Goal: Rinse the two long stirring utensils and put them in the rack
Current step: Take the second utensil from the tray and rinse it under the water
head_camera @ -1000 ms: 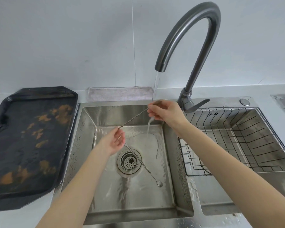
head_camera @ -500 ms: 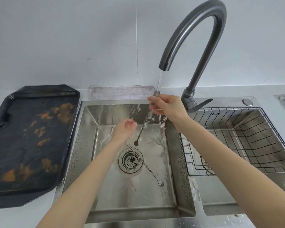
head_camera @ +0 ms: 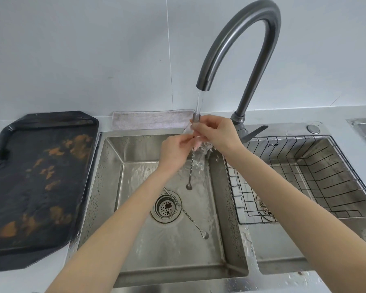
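The task looks to be in its first half. Both hands meet under the running faucet point(head_camera: 237, 49): the right hand point(head_camera: 215, 134) pinches the upper end of one long stirring spoon point(head_camera: 191, 166) and holds it roughly upright in the stream, its small bowl hanging low over the left sink basin point(head_camera: 106, 187), while the left hand point(head_camera: 173, 151) closes its fingertips on the twisted shaft just below, apparently rubbing it clean. Water splashes off the hands and runs down the spoon. The second stirring spoon point(head_camera: 188, 214) lies flat on the basin floor, crossing the drain strainer point(head_camera: 166, 207) with its bowl toward the near right corner; it appears not yet rinsed. The wire rack point(head_camera: 304, 176) in the right basin holds no utensil, so neither spoon has been put away. Left to do, by this reading: finish this rinse, place the spoon in the rack, then repeat with the other. A stained dark tray point(head_camera: 36, 182) sits on the surface to the left.
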A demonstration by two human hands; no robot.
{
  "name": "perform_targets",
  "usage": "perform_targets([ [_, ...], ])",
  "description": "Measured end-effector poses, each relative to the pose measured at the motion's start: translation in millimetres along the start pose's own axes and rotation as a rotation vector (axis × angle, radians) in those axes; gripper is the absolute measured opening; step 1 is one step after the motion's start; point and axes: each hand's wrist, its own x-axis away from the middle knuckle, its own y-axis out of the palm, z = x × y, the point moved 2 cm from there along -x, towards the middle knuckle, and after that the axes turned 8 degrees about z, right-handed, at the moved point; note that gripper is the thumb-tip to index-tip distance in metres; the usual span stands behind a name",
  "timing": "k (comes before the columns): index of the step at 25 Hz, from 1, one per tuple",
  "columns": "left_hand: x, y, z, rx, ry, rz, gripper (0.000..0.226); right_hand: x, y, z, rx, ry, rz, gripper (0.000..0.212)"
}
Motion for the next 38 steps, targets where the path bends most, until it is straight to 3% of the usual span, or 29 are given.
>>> perform_targets([
  [6, -3, 2, 0, -0.035, 0.034, 0.0, 0.029, 1, 0, -16, -0.018, -0.067, -0.034, 0.015],
  [10, -1, 0, 6, 0.001, 0.059, -0.05, 0.029, 2, 0, -15, -0.032, -0.049, 0.039, 0.013],
  [11, 0, -1, 8, 0.031, 0.039, -0.038, 0.029, 3, 0, -15, -0.033, -0.041, 0.045, 0.007],
  [17, -1, -7, 14, 0.028, 0.017, 0.06, 0.028, 6, -2, -18, -0.086, -0.045, -0.019, 0.02],
  [22, -9, -7, 20, 0.007, 0.071, 0.008, 0.034, 10, -7, -16, 0.237, -0.202, 0.08, 0.026],
  [26, -9, -12, 30, 0.163, 0.028, -0.011, 0.027, 14, -12, -1, 0.253, -0.146, 0.079, 0.033],
  [32, -8, -16, 30, 0.591, -0.26, -0.044, 0.013, 25, -2, 42, 0.335, -0.023, -0.087, 0.031],
  [38, -10, -20, 25, 0.731, -0.338, -0.099, 0.022, 29, -1, 62, 0.295, 0.038, -0.04, 0.02],
])
